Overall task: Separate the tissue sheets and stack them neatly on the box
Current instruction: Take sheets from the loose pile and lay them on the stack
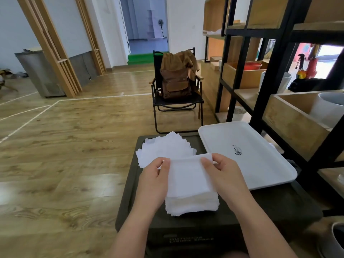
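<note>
On top of a dark box (279, 205), both hands pinch one white tissue sheet (188, 175) above a thick tissue stack (191, 203).

At the sheet's far edge the left hand (154, 181) pinches the left corner between thumb and fingers, and the right hand (223, 175) pinches the right corner the same way; the sheet lies over the stack, its far edge lifted. Beyond it, on the box's far left part, a loose fanned pile of sheets (163, 149) lies with corners sticking out. A white tray (223, 135) rests on the box's right side and carries a small dark printed mark, too small to read. Raised lettering on the box's near face is blurred and unreadable. A black folding chair (175, 103) with a brown backpack (176, 79) stands on the wooden floor behind.
</note>
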{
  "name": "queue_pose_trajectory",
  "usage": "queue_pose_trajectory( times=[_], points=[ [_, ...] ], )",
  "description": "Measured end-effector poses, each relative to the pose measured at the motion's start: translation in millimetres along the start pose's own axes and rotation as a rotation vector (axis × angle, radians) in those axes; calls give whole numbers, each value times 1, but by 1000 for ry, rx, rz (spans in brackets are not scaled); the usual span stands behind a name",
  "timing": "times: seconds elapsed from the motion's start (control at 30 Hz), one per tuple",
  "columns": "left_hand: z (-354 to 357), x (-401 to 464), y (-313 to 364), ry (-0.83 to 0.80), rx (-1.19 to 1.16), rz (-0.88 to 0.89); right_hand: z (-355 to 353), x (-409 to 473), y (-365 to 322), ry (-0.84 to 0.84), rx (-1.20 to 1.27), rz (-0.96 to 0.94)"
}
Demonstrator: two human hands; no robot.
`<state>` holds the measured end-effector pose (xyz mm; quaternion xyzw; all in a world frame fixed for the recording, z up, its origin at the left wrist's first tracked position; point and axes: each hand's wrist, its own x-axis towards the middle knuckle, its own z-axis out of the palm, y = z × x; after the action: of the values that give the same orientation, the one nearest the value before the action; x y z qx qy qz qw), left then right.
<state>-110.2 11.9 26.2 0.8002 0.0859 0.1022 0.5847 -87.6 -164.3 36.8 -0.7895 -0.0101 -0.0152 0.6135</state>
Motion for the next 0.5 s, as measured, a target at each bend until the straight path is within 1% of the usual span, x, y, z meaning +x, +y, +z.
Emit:
queue_pose_trajectory(
  times=[0.17, 0.2, 0.33, 0.5],
  points=[
    [14, 2, -22, 23, 228, -18, 3, 5, 30, 24, -430, 19],
    [17, 2, -27, 27, 271, -21, 5, 5, 35, 32, -482, 21],
    [25, 0, -39, 50, 358, -3, 12, 6, 49, 87, -546, 17],
    [30, -2, -43, 71, 541, -27, 17, 4, 58, 59, -666, 96]
  ],
)
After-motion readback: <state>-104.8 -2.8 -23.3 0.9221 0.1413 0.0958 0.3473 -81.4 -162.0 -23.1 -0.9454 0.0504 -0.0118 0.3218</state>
